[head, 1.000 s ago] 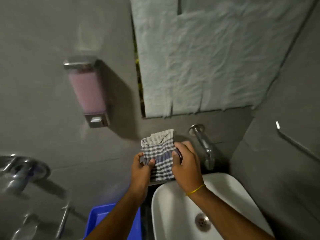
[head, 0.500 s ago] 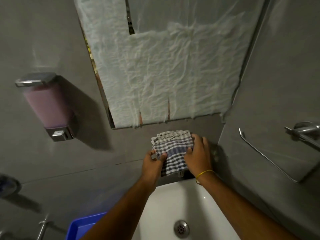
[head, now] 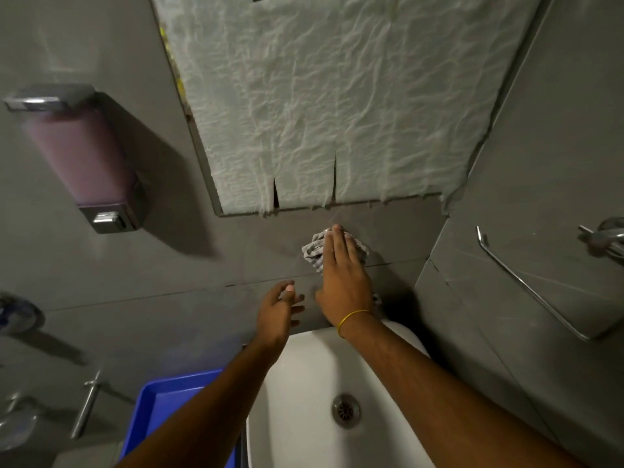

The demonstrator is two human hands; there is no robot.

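A checked grey-and-white cloth (head: 312, 248) lies bunched against the grey tiled wall (head: 202, 265) above the white basin (head: 304, 383). My right hand (head: 341, 275), a yellow band at its wrist, presses the cloth flat to the wall with straight fingers. My left hand (head: 278, 310) hovers just left of it, off the cloth, fingers loosely curled and holding nothing. Most of the cloth is hidden under my right hand.
A mirror covered with crumpled white paper (head: 320, 103) hangs above. A pink soap dispenser (head: 77, 153) is on the left wall, a metal towel rail (head: 526, 285) on the right wall. A blue tub (head: 169, 407) stands left of the basin; the drain (head: 345, 409) shows below.
My left hand has let go of the cloth and dropped away to the left. My right hand now presses the cloth, bunched up, higher against the wall. The view has moved closer.
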